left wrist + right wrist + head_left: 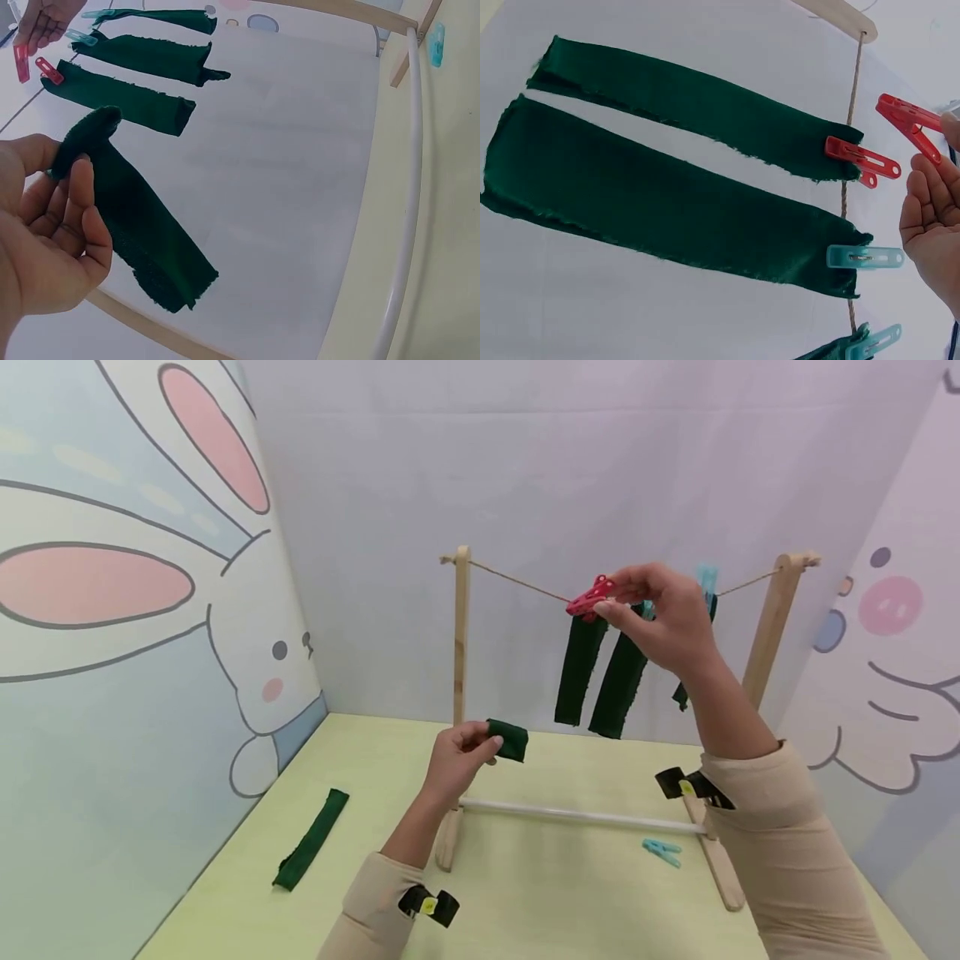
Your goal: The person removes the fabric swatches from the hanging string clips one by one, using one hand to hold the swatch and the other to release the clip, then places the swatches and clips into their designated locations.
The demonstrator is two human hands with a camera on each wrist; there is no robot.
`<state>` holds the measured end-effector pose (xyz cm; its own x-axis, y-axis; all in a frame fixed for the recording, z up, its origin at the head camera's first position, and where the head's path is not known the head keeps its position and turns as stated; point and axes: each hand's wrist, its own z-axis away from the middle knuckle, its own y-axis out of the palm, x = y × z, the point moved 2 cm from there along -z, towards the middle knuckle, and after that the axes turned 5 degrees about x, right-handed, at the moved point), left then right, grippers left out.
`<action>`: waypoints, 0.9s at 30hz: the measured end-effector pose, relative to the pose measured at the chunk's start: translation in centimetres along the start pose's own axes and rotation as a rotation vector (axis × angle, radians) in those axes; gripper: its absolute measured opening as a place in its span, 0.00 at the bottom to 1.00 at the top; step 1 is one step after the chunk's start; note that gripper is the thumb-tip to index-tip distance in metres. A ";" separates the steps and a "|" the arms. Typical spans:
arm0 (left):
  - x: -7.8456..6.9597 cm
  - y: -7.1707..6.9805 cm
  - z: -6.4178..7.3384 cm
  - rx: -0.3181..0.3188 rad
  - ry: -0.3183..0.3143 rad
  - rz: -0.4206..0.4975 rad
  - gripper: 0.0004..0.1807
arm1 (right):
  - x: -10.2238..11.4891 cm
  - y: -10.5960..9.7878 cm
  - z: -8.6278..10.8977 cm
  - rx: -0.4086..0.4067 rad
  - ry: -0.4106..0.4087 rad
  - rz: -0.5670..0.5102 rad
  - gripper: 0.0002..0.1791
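A green cloth strip (512, 742) is held just below the middle of the head view, pinched near one end by the left hand (453, 764), its length hanging down. From that strip, at one o'clock, the right hand (660, 618) grips a red peg (904, 116) between thumb and fingers, beside hung strips (579, 668) pegged to a sagging rope (517, 578). With so little cloth in the pinch, the strip could slip; a catch on only its frayed edge might let it drop, and a bump could knock the neighbouring red peg (855, 156) loose. The likeliest room for moving is the rope at twelve o'clock, bounded by a wooden post (461, 635) at eleven and the nearest hung strip between one and two.
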<state>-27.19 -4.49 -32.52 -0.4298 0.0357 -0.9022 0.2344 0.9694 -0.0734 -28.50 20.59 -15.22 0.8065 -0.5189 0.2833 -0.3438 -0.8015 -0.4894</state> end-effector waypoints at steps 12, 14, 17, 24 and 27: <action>2.4 -2.6 1.2 -0.060 -0.085 -0.043 0.06 | -0.3 -0.9 4.3 -0.021 0.027 -0.408 0.13; 2.7 -3.0 1.5 -0.061 -0.085 -0.050 0.05 | -0.5 -0.9 5.1 -0.017 0.066 -0.457 0.13; 3.1 -3.8 1.9 -0.064 -0.097 -0.068 0.05 | -0.8 -0.6 6.3 0.005 0.117 -0.417 0.13; 3.4 -4.8 3.2 -0.036 -0.101 -0.144 0.07 | -1.5 0.1 10.0 0.068 0.228 -0.254 0.17; 3.5 -5.0 3.9 -0.039 -0.111 -0.185 0.07 | -2.0 0.3 12.0 0.095 0.276 -0.228 0.18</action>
<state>-26.47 -10.21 -37.01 -0.3632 -0.1689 -0.9163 0.1257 0.9656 -0.2278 -24.41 25.01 -25.86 0.6926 -0.4012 0.5994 -0.1134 -0.8812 -0.4589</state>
